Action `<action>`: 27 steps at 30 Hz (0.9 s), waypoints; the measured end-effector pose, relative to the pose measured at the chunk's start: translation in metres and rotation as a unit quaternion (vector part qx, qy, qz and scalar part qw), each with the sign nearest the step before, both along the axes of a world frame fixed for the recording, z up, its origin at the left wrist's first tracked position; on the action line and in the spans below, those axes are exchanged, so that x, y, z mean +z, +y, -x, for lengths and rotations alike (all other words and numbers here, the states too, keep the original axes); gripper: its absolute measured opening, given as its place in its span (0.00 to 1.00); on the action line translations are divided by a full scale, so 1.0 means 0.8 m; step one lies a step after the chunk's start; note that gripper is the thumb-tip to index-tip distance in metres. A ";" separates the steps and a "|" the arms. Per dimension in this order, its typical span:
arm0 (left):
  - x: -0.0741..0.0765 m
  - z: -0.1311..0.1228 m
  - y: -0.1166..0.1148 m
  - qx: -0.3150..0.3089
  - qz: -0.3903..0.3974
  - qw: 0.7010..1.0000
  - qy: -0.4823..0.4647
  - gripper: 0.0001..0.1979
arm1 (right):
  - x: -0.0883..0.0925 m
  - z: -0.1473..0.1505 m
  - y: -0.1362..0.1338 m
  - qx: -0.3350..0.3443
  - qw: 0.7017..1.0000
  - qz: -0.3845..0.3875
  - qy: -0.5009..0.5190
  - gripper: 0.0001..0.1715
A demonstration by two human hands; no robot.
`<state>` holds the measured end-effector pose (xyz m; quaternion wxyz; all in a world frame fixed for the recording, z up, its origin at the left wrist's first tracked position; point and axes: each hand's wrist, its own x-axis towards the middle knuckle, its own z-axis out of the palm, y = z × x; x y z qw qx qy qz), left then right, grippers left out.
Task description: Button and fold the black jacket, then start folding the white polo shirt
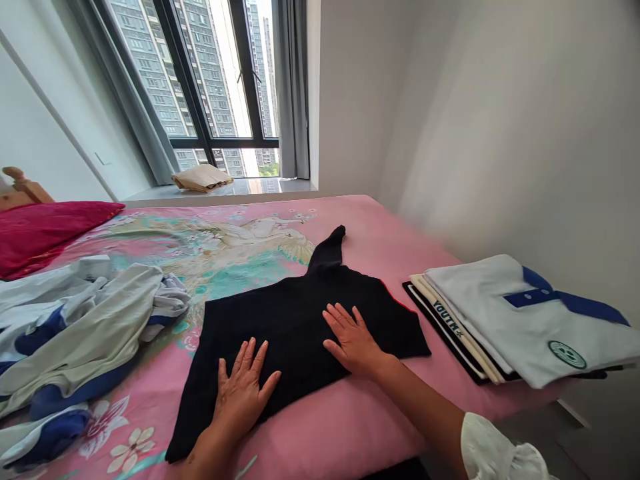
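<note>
A black garment (280, 307) lies spread on the pink flowered bedsheet (380, 227), one narrow sleeve-like part pointing toward the window and a thin red line along its right upper edge. On its lower left part rests my left hand (243, 390), palm down with the fingers spread. Further right, my right hand (353, 340) presses flat on the same cloth, fingers stretched out and thumb apart. Neither hand grips anything. The garment's exact kind I cannot tell.
To the right, a stack of folded clothes (500, 327) sits near the bed's edge, a white shirt with blue collar on top. Crumpled white and blue clothes (95, 333) lie at left, near a red pillow (55, 230). A beige folded bundle (201, 177) rests on the windowsill.
</note>
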<state>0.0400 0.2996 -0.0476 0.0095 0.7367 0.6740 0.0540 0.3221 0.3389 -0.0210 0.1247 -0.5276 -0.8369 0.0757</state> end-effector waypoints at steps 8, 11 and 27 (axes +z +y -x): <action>0.012 0.001 0.006 0.019 0.043 0.999 0.016 0.40 | -0.034 0.030 0.012 0.047 0.999 0.023 0.007 0.36; 0.050 -0.006 0.033 0.016 0.122 0.992 0.007 0.42 | -0.035 0.029 0.010 0.040 0.999 0.019 0.015 0.35; 0.008 -0.196 0.225 -0.314 -0.004 0.918 -0.243 0.08 | -0.036 0.018 0.015 0.055 0.994 -0.041 0.081 0.32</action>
